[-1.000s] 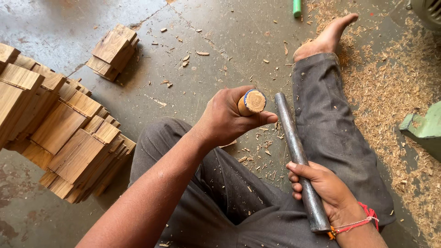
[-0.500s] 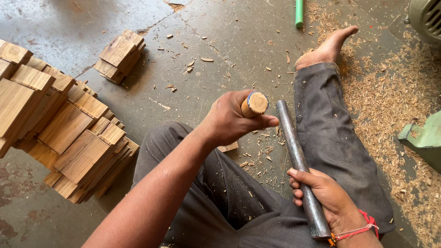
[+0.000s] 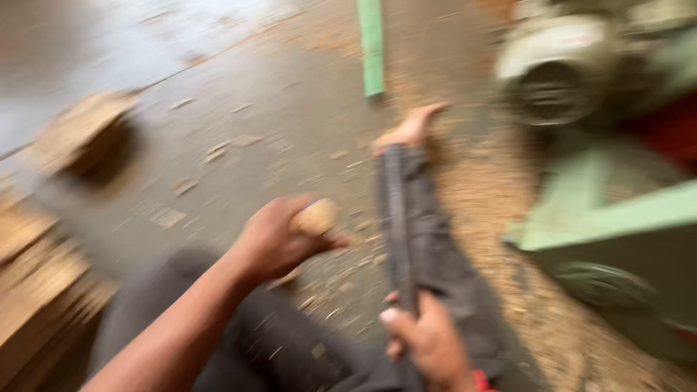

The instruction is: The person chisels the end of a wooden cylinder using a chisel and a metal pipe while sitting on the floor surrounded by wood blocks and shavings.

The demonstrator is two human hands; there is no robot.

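Right hand [image 3: 428, 341] grips the metal rod [image 3: 399, 239] low along the trousered leg; left hand [image 3: 279, 243] closes around the wood peg [image 3: 316, 216] just beside it. The view has swung up since, blurring; a green machine [image 3: 617, 218] now shows beyond.

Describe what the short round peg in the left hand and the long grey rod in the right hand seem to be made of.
The short round peg looks like pale, unfinished wood: tan and matt, though blurred. The long grey rod seems to be metal, dull dark grey with an even, straight outline; blur leaves its finish uncertain. The left hand and right hand grip them.
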